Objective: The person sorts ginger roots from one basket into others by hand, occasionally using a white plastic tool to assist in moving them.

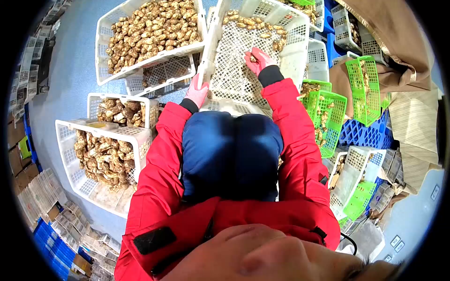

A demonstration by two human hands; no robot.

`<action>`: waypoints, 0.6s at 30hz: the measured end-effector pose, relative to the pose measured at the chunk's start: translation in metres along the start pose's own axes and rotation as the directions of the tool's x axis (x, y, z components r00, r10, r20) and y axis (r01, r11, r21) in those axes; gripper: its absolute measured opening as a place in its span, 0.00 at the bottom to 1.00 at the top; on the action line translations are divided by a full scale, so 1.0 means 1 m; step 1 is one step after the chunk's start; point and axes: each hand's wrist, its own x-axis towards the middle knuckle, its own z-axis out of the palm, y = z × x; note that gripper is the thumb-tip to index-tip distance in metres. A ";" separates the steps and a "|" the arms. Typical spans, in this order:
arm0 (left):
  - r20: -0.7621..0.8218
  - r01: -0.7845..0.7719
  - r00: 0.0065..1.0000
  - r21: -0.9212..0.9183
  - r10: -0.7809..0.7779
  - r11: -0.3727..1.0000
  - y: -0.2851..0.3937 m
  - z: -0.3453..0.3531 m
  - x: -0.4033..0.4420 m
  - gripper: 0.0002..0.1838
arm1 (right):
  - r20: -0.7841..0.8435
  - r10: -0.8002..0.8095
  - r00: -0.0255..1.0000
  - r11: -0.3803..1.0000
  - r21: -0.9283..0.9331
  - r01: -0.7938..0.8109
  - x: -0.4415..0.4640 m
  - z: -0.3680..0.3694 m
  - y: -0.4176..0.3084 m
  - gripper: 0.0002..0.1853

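In front of my knees sits a white slatted plastic crate (236, 77), with several brown-and-cream mushrooms (267, 27) lying along its far side and far right corner. My right hand (259, 61), in what looks like a pink glove, is inside this crate, palm partly up. Its curled fingers hold one small mushroom (253, 59). At the crate's near left side, my left hand (197, 92) grips the wall, thumb on the inner side; the other fingers are partly hidden.
Left of it stands a white crate (102, 56) heaped with mushrooms, overlapping another crate (161, 70). Larger mushrooms (105, 159) fill crates nearer me on the left. At right are green baskets (338, 105), a blue pallet (363, 136) and brown cloth (398, 44).
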 end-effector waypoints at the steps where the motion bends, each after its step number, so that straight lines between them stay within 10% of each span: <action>1: 0.024 0.030 0.999 0.026 -0.030 0.999 0.012 0.000 -0.002 0.26 | -0.019 0.092 0.996 0.979 0.183 -0.087 0.000 0.017 -0.016 0.19; 4: -0.031 0.085 0.996 -0.059 -0.087 0.995 -0.004 0.004 -0.002 0.28 | 0.120 0.171 0.978 0.758 0.618 -0.208 0.001 0.075 -0.077 0.21; 7: -0.005 -0.023 1.000 0.024 0.023 0.999 0.001 -0.001 -0.002 0.29 | 0.051 -0.149 0.988 0.978 0.153 0.140 0.020 0.088 -0.125 0.18; 11: 0.007 0.109 0.994 -0.148 -0.109 0.983 0.006 0.002 -0.004 0.27 | -0.354 0.140 0.925 0.933 -0.265 -0.243 0.068 -0.035 -0.070 0.20; 13: 0.009 0.084 0.996 -0.181 -0.084 0.980 0.010 0.003 -0.006 0.27 | -0.575 0.155 0.804 0.337 -0.734 -0.590 0.061 -0.044 -0.062 0.26; 15: 0.022 0.121 0.993 -0.177 -0.119 0.977 0.013 0.001 -0.007 0.27 | -0.603 -0.009 0.798 0.020 -0.798 -0.603 0.044 -0.028 -0.040 0.33; 18: -0.006 0.110 0.993 -0.233 -0.114 0.966 0.016 0.005 -0.007 0.28 | -0.522 0.090 0.848 -0.115 -0.851 -0.512 0.045 -0.018 -0.009 0.32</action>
